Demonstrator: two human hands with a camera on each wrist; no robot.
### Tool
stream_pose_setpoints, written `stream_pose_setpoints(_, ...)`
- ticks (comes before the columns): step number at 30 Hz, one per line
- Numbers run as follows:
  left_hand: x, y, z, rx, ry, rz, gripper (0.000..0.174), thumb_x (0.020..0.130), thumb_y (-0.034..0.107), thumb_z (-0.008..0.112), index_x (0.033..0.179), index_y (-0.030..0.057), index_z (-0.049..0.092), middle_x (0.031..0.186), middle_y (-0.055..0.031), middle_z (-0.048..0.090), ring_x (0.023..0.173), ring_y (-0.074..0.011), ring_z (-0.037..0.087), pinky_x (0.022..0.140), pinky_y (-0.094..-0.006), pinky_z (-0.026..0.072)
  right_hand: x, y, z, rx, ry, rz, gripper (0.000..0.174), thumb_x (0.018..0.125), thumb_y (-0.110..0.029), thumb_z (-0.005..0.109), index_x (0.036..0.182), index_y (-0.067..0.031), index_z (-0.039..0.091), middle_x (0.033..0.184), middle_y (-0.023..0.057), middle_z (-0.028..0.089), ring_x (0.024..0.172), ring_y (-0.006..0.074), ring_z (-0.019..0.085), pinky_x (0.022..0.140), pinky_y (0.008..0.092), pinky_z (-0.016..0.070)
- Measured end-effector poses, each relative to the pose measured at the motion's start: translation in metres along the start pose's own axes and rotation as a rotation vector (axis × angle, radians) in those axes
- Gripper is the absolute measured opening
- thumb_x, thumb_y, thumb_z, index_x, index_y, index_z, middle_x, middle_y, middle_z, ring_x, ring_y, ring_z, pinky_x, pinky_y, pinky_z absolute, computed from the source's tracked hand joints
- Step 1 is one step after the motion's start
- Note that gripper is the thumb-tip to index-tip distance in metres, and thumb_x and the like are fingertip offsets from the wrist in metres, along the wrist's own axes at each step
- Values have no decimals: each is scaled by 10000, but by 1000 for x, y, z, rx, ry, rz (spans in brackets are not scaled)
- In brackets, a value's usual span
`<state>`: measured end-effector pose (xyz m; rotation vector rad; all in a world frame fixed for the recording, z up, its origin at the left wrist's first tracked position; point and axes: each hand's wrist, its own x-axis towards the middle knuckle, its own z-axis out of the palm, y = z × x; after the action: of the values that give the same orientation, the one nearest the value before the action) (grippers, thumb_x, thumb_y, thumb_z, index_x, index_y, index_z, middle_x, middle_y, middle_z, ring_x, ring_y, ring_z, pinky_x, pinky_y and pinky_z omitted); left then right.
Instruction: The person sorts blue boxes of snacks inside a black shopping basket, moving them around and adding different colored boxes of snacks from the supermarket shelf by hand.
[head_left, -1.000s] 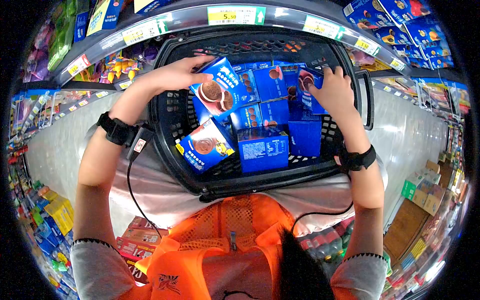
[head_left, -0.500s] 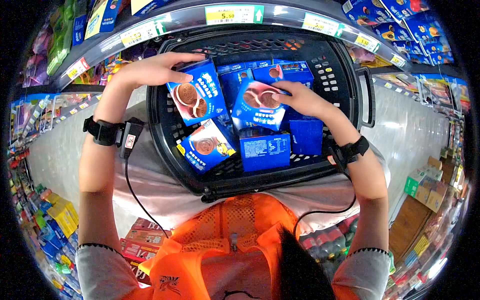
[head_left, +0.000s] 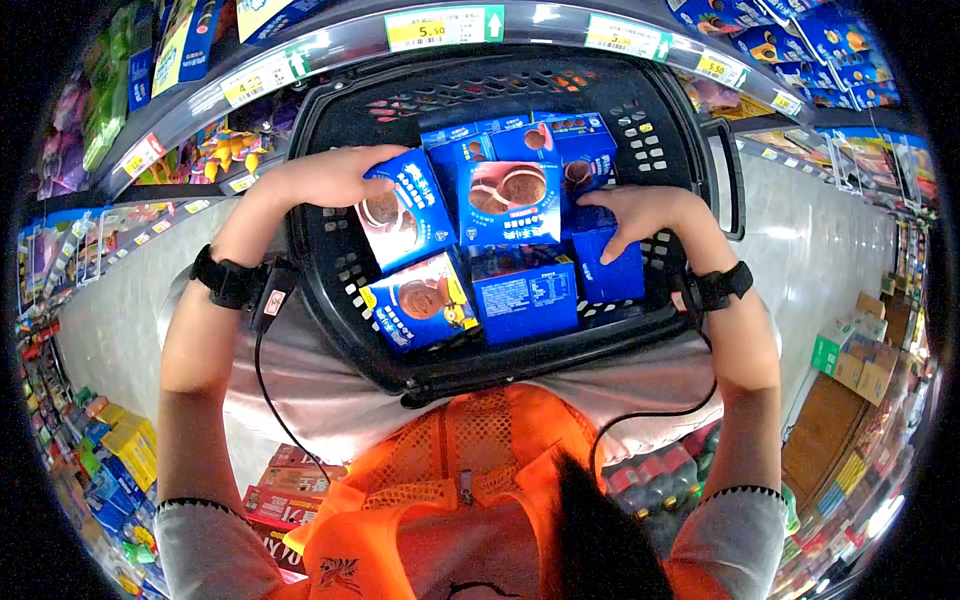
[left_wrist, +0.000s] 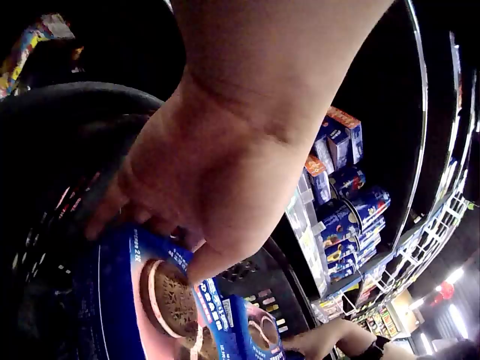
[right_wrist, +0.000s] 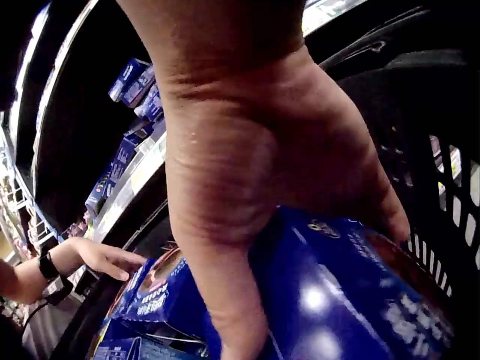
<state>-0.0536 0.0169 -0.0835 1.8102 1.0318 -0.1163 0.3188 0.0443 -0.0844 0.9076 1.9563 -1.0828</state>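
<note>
In the head view my left hand [head_left: 325, 178] holds a blue cookie box [head_left: 405, 215] at the left of the black basket [head_left: 470, 375], thumb on its printed face. The left wrist view shows the fingers round that box's far edge. At the basket's right, my right hand [head_left: 665, 215] grips another blue box [head_left: 608, 262]; in the right wrist view its thumb lies along one side and its fingers reach over the other. Between the hands a cookie box [head_left: 510, 203] lies face up on the others. Nearest me are a white-and-blue box [head_left: 425, 303] and a blue box showing printed text [head_left: 525, 300].
More blue boxes [head_left: 585, 140] fill the far part of the basket, which rests on the person's lap. A shelf edge with price tags [head_left: 445, 28] runs just beyond it. Packed goods [head_left: 860, 60] stand on the shelves, and cartons [head_left: 850, 360] sit on the floor at right.
My right hand took a box from the right side, set it face up in the middle, let go, and went back right to another box. The left box shifted left and nearer to me.
</note>
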Motion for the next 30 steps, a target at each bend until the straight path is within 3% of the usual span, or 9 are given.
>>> stream_pose_setpoints(3,2,5,-1,52,-40,-63,514,869,204,508,1308,14,321,1202,-198,504,1112,-290,497,931,-340,392,3,14,1,4,54,-129,896,530,-236,783,1295,-21,367,1243,215,450,1153,328,439,962,345,355)
stream_pose_setpoints(6,6,5,0,117,-7,-12,533,868,231,511,1309,7,311,1215,-212,485,1122,-306,485,939,-349,385,7,29,3,-29,145,-69,501,636,-6,612,1133,-27,552,1124,169,561,1065,306,520,900,356,412)
stream_pose_setpoints(9,10,10,4,166,7,-31,560,865,246,513,1319,6,289,1237,-222,459,1133,-322,471,948,-360,377,18,36,15,-89,328,66,454,675,10,535,1127,-32,560,1089,176,576,1036,321,530,891,361,421)
stream_pose_setpoints(14,18,15,7,225,5,-67,572,861,243,516,1321,7,271,1242,-230,445,1135,-343,461,946,-372,379,13,7,13,-138,408,226,348,739,-59,524,1082,-29,577,1050,177,587,973,337,554,858,376,441)
stream_pose_setpoints(17,19,20,10,190,-1,-67,571,860,241,514,1323,25,258,1222,-238,454,1118,-361,466,924,-382,393,6,-14,9,-165,545,5,293,768,-144,565,1028,-9,580,1005,182,594,922,327,571,807,379,456)
stream_pose_setpoints(19,20,19,13,114,23,-54,581,822,231,567,1291,8,307,1109,-243,529,1022,-338,536,862,-380,428,2,-29,7,14,309,-236,336,777,-252,608,999,-2,573,970,183,594,895,315,572,764,378,457)
stream_pose_setpoints(23,17,20,18,116,6,-38,612,805,252,597,1288,12,308,1097,-242,525,994,-334,551,834,-377,444,2,-52,20,-44,18,-225,519,758,-448,616,960,28,571,902,208,586,853,324,574,730,386,449)
stream_pose_setpoints(27,16,32,16,87,-92,-64,683,781,295,632,1306,21,292,1138,-247,492,1039,-332,524,867,-375,427,8,-58,28,-61,42,-226,500,744,-455,617,828,37,599,788,212,592,782,358,575,678,407,437)
stream_pose_setpoints(30,19,37,24,300,112,76,754,745,267,655,1349,63,254,1288,-198,390,1146,-340,433,950,-414,357,10,-56,27,-72,62,-292,467,745,-424,622,788,39,588,711,194,590,710,345,579,624,402,429)
